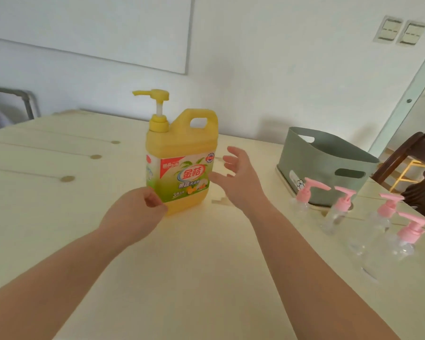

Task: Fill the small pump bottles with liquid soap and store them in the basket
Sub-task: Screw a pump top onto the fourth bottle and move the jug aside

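A big yellow soap jug (182,148) with a pump head and a handle stands upright in the middle of the pale wooden table (194,266). My left hand (135,212) is at the jug's lower left corner with its fingers loosely curled, holding nothing. My right hand (238,177) is just right of the jug with spread fingers, apart from it. Several small clear pump bottles with pink heads (339,212) stand at the right. Behind them sits a grey-green basket (329,168), which looks empty.
A dark wooden chair (407,168) stands past the table's right edge. The wall runs close behind the table. A metal frame (27,99) shows at the far left.
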Available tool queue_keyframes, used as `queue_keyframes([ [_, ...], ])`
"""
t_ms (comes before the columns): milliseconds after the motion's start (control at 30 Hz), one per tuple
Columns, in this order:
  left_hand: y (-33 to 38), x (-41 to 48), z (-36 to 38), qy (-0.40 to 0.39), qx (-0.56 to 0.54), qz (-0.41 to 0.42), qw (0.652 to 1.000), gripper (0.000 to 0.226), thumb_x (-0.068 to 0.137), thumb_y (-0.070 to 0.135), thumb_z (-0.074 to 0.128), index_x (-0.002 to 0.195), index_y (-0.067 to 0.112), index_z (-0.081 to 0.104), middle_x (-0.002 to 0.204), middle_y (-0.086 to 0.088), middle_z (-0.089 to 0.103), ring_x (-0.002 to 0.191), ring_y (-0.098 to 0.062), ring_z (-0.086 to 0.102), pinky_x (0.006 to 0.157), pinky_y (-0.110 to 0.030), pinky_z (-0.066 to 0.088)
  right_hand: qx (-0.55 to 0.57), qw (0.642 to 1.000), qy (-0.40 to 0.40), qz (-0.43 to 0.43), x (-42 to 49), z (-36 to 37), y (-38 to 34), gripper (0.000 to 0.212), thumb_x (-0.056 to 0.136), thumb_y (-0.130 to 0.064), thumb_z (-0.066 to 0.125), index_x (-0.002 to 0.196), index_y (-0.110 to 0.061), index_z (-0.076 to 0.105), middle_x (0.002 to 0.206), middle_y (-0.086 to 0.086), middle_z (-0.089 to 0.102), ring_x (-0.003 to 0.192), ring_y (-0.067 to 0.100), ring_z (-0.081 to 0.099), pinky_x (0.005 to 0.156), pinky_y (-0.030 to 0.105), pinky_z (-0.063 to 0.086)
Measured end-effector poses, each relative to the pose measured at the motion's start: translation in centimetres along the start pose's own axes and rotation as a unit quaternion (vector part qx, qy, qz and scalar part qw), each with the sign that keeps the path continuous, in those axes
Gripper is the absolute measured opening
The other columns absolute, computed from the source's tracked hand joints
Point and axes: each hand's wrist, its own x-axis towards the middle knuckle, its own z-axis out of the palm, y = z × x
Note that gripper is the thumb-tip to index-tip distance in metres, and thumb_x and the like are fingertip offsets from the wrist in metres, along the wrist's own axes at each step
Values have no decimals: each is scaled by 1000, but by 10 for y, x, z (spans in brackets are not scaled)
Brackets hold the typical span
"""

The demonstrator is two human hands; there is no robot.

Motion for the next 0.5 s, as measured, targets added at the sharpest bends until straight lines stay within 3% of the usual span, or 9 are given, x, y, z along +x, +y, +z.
queue_keyframes([
  [100, -12, -1, -13, 53, -43, -33, 997, 34, 82, 30, 65, 110, 21, 48, 113, 4, 54, 93, -13, 54, 74, -29, 38, 8, 999, -4, 53, 13, 22, 13, 95, 76, -29, 81, 150, -28, 20, 149, 1, 37, 135, 16, 38, 102, 36, 42],
  [167, -9, -1, -15, 35, -118, -41, 992, 56, 83, 24, 65, 132, 21, 38, 129, 1, 47, 102, -13, 51, 77, -29, 38, 18, 997, -8, 75, 19, 33, 21, 105, 72, -31, 83, 152, -28, 15, 153, 1, 32, 138, 19, 35, 108, 43, 39],
  [233, -3, 0, -11, -4, -189, -38, 981, 70, 84, 16, 64, 142, 27, 28, 136, 4, 43, 111, -13, 49, 83, -29, 37, 36, 996, -19, 83, 23, 41, 26, 109, 70, -28, 85, 152, -27, 14, 153, 1, 33, 135, 16, 38, 106, 39, 40],
  [367, 5, 13, 3, -43, -274, -14, 961, 69, 83, 7, 60, 139, 35, 32, 97, 27, 47, 89, 0, 50, 79, -26, 37, 81, 995, -25, 53, 31, 51, 33, 94, 69, -19, 86, 145, -25, 30, 133, -4, 55, 97, -5, 56, 78, 19, 49],
  [500, 4, 47, 7, -66, -304, -15, 950, 72, 82, 6, 59, 141, 35, 30, 96, 24, 46, 100, -11, 49, 86, -33, 40, 90, 995, 22, 43, 47, 56, 43, 93, 68, -17, 87, 142, -26, 32, 121, -10, 55, 92, -9, 54, 73, 17, 49],
])
